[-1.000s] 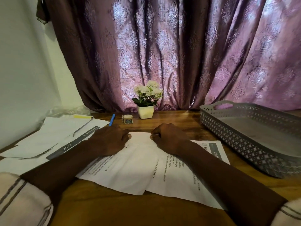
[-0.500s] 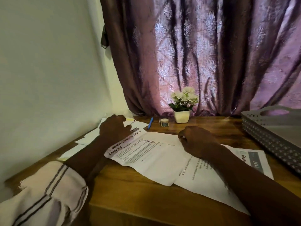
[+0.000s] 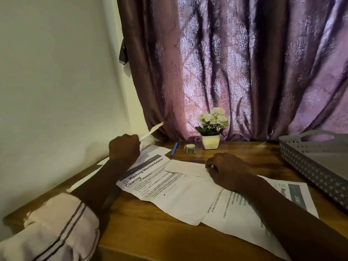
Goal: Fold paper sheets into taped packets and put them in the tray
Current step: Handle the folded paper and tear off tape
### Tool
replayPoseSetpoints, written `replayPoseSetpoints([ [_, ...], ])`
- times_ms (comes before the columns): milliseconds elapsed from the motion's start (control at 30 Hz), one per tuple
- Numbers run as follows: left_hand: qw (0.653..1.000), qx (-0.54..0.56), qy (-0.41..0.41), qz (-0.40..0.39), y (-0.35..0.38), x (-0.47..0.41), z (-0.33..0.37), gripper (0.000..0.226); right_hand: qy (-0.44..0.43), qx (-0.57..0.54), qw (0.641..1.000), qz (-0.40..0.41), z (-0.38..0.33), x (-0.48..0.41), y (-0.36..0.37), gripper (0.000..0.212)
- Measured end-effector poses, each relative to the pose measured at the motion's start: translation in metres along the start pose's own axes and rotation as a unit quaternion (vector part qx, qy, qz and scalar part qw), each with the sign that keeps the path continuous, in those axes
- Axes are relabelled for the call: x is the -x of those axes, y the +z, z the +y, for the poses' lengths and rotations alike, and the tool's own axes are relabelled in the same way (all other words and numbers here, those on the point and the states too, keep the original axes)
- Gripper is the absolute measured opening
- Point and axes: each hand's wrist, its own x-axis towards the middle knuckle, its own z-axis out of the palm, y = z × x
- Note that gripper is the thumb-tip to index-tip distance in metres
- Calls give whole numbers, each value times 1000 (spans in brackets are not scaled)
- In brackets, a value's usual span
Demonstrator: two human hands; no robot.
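Observation:
A printed sheet [image 3: 180, 196] headed "Washing Machine Exterior Cleaning" lies partly folded on the wooden table [image 3: 169, 240], its far flap turned over. My right hand [image 3: 227, 170] rests on that flap with fingers loosely curled and fingertips at its edge. My left hand [image 3: 124, 147] is raised at the far left and grips a thin white stick with a yellow end [image 3: 152, 131], which points up toward the curtain. A second printed sheet [image 3: 244, 221] lies under the folded one. The grey perforated tray [image 3: 310, 166] stands at the right. A small tape roll [image 3: 190, 148] sits by the flower pot.
A blue pen [image 3: 174, 149] lies left of the tape roll. A white pot of flowers [image 3: 210, 141] stands against the purple curtain [image 3: 244, 72]. More loose sheets [image 3: 153, 148] lie at the far left beside the wall [image 3: 56, 91].
My left hand left the fold, reached to the paper pile at the far left and lifted the white-and-yellow stick. My right hand stayed on the folded flap. The view swung left.

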Motion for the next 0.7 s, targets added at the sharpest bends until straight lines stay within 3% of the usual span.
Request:
replayPoseSetpoints([
  [100,983,94,63,146,-23,2,18,23,6,-47,999,7,5,-2,0,28],
  [167,937,194,152,249,-40,6,39,20,26,-144,987,64,4,-2,2,31],
  [200,905,233,206,290,-47,6,50,18,57,-244,962,103,2,-4,0,36],
  [233,873,262,258,320,-54,4,66,19,112,-378,909,134,3,-7,-3,44],
  [300,828,301,333,336,-62,-1,91,21,212,-631,740,97,11,-12,-13,51],
  [367,803,352,362,317,-57,-3,113,25,226,-752,616,63,27,-7,-25,67],
  [433,788,411,368,275,-35,1,130,24,220,-790,567,77,45,4,-30,121],
  [467,786,425,370,256,-23,6,135,19,207,-807,551,52,50,9,-33,134],
  [533,789,424,382,226,0,15,144,21,195,-792,578,-10,54,17,-37,115],
  [600,788,419,400,208,15,21,149,33,220,-726,651,-35,55,20,-35,71],
  [700,782,464,372,188,14,20,149,41,246,-625,741,31,48,11,-29,53],
])
